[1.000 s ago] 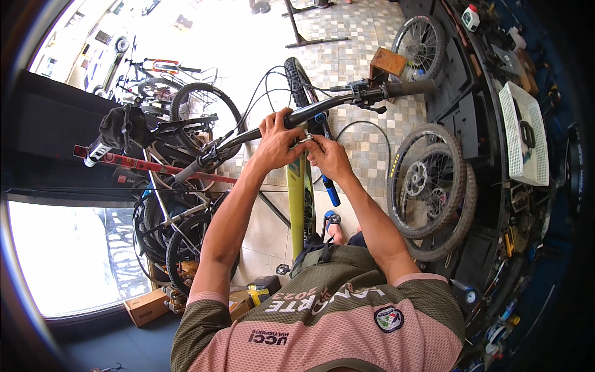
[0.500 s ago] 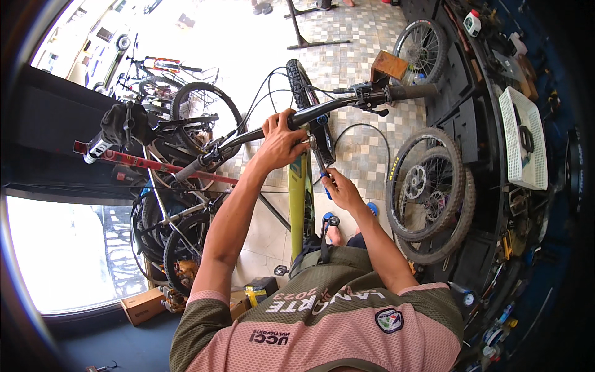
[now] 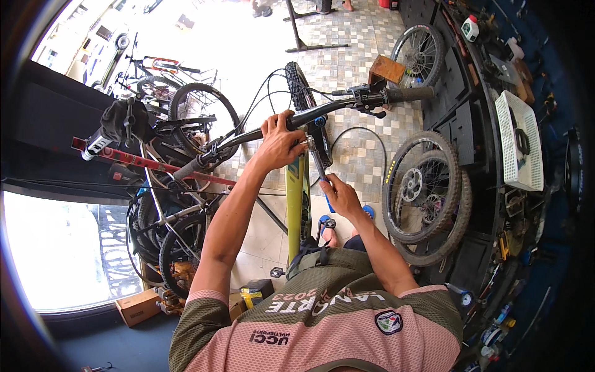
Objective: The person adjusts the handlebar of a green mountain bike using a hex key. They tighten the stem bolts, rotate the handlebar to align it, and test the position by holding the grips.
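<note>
A bicycle with a yellow-green frame (image 3: 295, 211) stands in front of me, its black handlebar (image 3: 254, 135) running slantwise across the view. My left hand (image 3: 280, 144) is closed over the middle of the bar by the stem, the thumb reaching toward the head of a wrench. That wrench (image 3: 318, 158) has a metal shaft and a blue handle, and its head sits beside the stem. My right hand (image 3: 342, 195) grips it near the handle, the fingers partly covering it. What the wrench head engages is too small to tell.
Loose wheels (image 3: 421, 192) lean against the black cabinets at right. A white basket (image 3: 519, 139) and tools line the bench there. Parked bicycles (image 3: 180, 217) crowd the left, near a cardboard box (image 3: 137, 307). A black stand (image 3: 300, 31) is at the far end.
My right hand and the wrench handle have shifted slightly toward me. My left hand keeps its place on the bar. The whole view has moved a little.
</note>
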A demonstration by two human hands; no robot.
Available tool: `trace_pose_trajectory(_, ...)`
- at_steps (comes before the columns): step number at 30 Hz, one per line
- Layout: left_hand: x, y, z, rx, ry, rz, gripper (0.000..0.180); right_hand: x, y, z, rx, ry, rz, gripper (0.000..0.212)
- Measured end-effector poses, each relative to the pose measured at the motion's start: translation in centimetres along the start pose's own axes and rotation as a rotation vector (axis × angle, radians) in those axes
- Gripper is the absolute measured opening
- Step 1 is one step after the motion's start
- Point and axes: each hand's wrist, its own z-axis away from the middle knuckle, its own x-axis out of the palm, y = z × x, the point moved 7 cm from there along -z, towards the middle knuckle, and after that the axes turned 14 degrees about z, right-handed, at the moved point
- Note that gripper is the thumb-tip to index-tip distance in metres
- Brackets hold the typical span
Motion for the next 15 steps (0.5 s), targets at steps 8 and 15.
trace_pose_trajectory(8, 0.1, -0.3, 0.1, -0.001, 0.006, 0.006, 0.022, -0.4, -1.2, 1.1, 0.076, -0.061, -0.024, 0.048)
trace_pose_trajectory(15, 0.3, -0.6, 0.2, 0.004, 0.005, 0.003, 0.025, -0.8, -2.1, 1.8, 0.111, -0.081, 0.01, 0.051)
